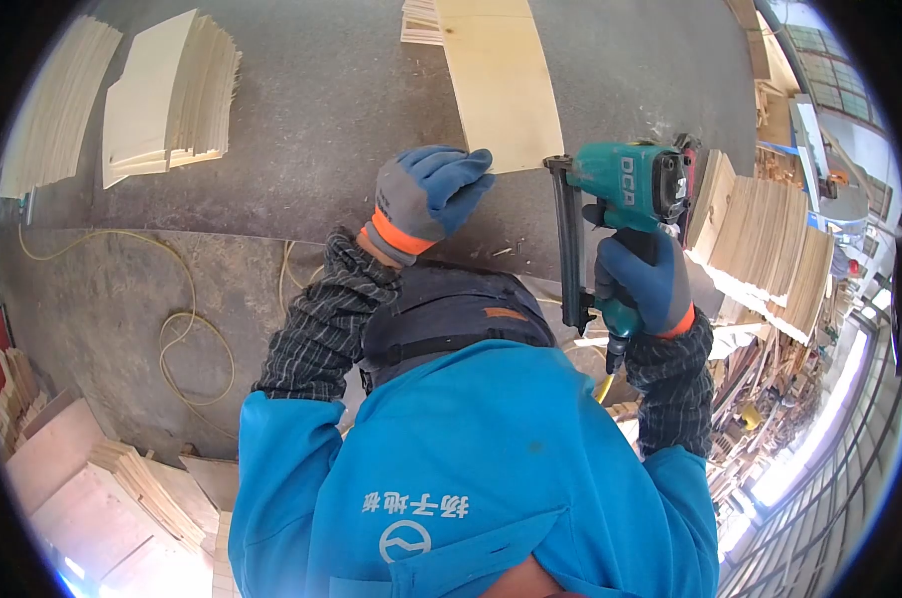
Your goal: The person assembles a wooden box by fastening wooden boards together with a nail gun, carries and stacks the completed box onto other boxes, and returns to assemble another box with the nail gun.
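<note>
My right hand (pixel 650 282) is wrapped around the handle of a teal and black nail gun (pixel 625 179), a yellow hose leading off its base. The gun's nose touches or nearly touches the near right corner of a thin, pale wooden board (pixel 501 85) on the dark work table (pixel 321 90). At the board's near left corner, the fingers of my left hand (pixel 431 194) are curled together and overlap the edge. The underside of that grip is hidden. Both hands wear blue-grey gloves with orange cuffs.
Stacks of thin boards (pixel 172 95) stand at the table's far left, with another stack (pixel 765 239) at the right. A small pile (pixel 422 22) lies behind the board. The yellow hose (pixel 192 319) loops across the floor. More panels (pixel 92 498) lie at lower left.
</note>
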Action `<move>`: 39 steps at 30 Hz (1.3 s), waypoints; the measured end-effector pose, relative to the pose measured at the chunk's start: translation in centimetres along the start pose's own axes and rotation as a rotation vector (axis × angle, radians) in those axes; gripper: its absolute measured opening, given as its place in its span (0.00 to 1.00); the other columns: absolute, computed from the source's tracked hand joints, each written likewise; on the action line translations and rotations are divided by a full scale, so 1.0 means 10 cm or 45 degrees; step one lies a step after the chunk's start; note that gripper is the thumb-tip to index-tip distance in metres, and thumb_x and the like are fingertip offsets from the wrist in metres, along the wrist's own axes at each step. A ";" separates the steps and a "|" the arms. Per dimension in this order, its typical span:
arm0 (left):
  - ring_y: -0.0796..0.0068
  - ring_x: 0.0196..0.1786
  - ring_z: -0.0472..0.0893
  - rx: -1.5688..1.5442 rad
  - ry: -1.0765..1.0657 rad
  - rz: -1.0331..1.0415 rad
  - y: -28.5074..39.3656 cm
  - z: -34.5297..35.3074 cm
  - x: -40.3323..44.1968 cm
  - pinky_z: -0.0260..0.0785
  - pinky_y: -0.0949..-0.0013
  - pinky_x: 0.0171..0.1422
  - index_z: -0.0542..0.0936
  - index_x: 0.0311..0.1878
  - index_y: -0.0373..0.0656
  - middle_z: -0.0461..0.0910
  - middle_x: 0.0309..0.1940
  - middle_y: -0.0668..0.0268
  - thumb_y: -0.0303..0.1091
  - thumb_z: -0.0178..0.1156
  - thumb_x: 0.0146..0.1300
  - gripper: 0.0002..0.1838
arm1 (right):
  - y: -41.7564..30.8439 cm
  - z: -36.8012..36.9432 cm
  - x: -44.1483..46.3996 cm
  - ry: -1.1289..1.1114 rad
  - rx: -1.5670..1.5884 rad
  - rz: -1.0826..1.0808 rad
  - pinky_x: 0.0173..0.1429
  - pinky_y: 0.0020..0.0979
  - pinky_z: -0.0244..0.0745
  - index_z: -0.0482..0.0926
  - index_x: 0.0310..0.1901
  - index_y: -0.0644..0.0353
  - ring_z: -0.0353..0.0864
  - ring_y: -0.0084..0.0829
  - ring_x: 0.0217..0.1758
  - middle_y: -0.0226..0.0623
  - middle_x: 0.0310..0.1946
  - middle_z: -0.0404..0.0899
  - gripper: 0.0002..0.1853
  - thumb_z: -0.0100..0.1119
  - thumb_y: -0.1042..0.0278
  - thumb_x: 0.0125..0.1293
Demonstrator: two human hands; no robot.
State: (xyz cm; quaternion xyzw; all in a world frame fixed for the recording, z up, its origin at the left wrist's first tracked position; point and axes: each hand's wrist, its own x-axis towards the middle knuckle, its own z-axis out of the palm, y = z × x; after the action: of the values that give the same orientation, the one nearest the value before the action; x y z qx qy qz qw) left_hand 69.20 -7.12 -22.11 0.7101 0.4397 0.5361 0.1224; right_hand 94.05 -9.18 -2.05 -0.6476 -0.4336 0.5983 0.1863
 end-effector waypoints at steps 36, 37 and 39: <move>0.61 0.38 0.92 0.039 -0.024 -0.008 0.02 -0.02 -0.01 0.85 0.63 0.43 0.90 0.43 0.45 0.92 0.39 0.62 0.31 0.80 0.56 0.12 | 0.02 -0.06 0.01 0.003 -0.034 0.050 0.33 0.25 0.76 0.80 0.64 0.67 0.80 0.21 0.27 0.30 0.29 0.80 0.24 0.63 0.66 0.69; 0.61 0.38 0.92 0.033 -0.016 -0.007 0.02 -0.01 0.00 0.85 0.63 0.43 0.90 0.43 0.45 0.92 0.39 0.62 0.31 0.79 0.56 0.11 | 0.03 -0.08 0.02 -0.013 -0.031 0.044 0.33 0.25 0.77 0.81 0.64 0.65 0.81 0.20 0.28 0.29 0.30 0.81 0.22 0.63 0.66 0.71; 0.61 0.38 0.92 0.022 -0.013 -0.006 0.01 0.00 0.00 0.85 0.63 0.43 0.90 0.43 0.45 0.92 0.39 0.62 0.31 0.79 0.56 0.11 | 0.05 -0.06 0.02 -0.014 0.007 0.042 0.33 0.25 0.76 0.81 0.63 0.65 0.80 0.20 0.27 0.29 0.31 0.82 0.22 0.63 0.66 0.71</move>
State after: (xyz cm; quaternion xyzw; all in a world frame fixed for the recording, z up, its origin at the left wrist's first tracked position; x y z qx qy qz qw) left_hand 69.28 -7.22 -22.03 0.7128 0.4454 0.5284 0.1200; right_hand 94.82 -9.10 -2.46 -0.6507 -0.4223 0.6061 0.1758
